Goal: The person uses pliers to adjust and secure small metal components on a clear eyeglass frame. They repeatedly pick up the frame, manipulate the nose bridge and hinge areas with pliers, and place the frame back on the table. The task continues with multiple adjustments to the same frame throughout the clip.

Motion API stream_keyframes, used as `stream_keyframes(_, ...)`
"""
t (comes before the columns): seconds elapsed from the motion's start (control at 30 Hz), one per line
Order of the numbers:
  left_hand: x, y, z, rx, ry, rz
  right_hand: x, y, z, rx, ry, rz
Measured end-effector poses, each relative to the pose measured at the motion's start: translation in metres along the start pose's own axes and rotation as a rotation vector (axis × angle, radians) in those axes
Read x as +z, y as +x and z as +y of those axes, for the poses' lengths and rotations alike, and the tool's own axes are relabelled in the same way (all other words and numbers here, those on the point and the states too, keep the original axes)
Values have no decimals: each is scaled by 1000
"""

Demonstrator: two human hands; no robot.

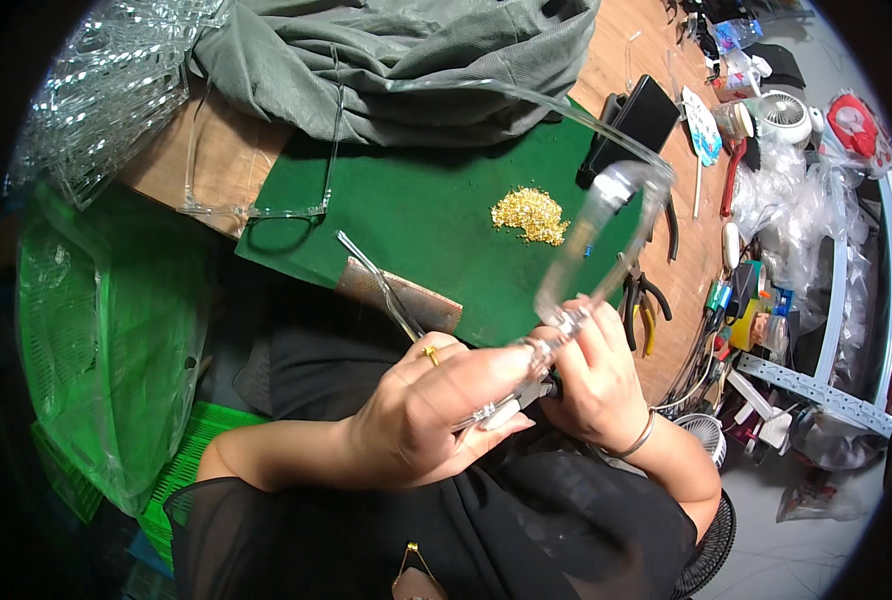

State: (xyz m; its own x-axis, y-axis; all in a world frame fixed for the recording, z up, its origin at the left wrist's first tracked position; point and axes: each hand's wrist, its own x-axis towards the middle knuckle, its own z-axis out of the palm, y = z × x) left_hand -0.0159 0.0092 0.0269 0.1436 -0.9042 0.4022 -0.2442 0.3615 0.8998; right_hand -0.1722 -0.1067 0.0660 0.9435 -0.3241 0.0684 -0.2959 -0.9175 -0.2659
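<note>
A clear plastic eyeglass frame (621, 182) is held up over the near edge of the green mat (396, 205), blurred in part. My left hand (416, 410), a gold ring on one finger, is closed round its near side. A clear temple arm (371, 270) sticks out past that hand. My right hand (601, 385), with a bangle at the wrist, pinches the frame around its bridge. A small pale and dark piece shows between the hands; its kind is unclear. Beyond them a heap of tiny gold-coloured metal pieces (529, 215) lies on the mat.
Another clear frame (256, 212) rests at the mat's left edge, below a grey cloth (406, 70). Clear frames pile up (116, 90) far left. A black phone (648, 118) and pliers (649, 305) lie right. A green crate (201, 440) stands lower left.
</note>
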Motion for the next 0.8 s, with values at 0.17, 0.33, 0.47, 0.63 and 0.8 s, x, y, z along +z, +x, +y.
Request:
stream_keyframes(0.17, 3, 0, -2, 91, 64, 19, 0, -3, 5, 18, 69, -25)
stream_keyframes(0.33, 4, -1, -5, 109, 84, -7, 2, -6, 5, 26, 101, -43)
stream_keyframes(0.47, 2, -5, -10, 71, -44, 3, 2, -5, 13, 6, 258, -144)
stream_keyframes(0.63, -15, -3, -10, -27, -454, 165, 20, -19, 31, 225, 207, -173)
stream_keyframes(0.8, -5, 7, -14, -73, -439, 73, 65, 2, 45, 267, -142, -66)
